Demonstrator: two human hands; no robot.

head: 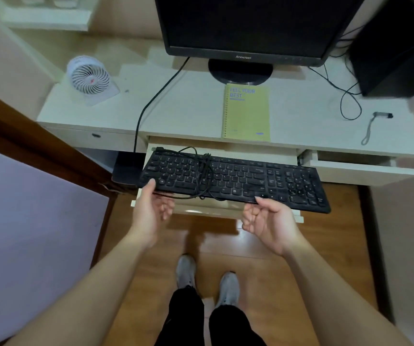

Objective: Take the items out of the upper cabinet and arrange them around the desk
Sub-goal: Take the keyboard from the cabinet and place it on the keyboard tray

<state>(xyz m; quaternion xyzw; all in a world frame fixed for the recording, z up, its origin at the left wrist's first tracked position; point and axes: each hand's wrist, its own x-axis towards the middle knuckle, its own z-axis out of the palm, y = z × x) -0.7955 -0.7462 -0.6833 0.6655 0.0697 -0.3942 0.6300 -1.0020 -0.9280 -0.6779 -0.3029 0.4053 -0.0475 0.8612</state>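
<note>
Head view looks down on a pale surface [191, 108] with a pull-out tray [225, 148] drawn out below its front edge. A black keyboard [245, 181] sits over that tray, its own cable [203, 171] bundled loosely across the keys. The left hand [151, 211] grips the keyboard's near left corner, thumb on top by the keys and fingers curled beneath the edge. The right hand [268, 221] is palm up with fingers loosely curled, its thumb tip touching the keyboard's front edge near the middle; whether it truly bears weight I cannot tell. On the surface lie a yellow spiral notebook [247, 113] just before the monitor [248, 28], a small white fan [89, 78] to the left, and a USB stick with a lanyard [378, 123] to the right. A drawer [360, 166] stands partly open at the right.
</note>
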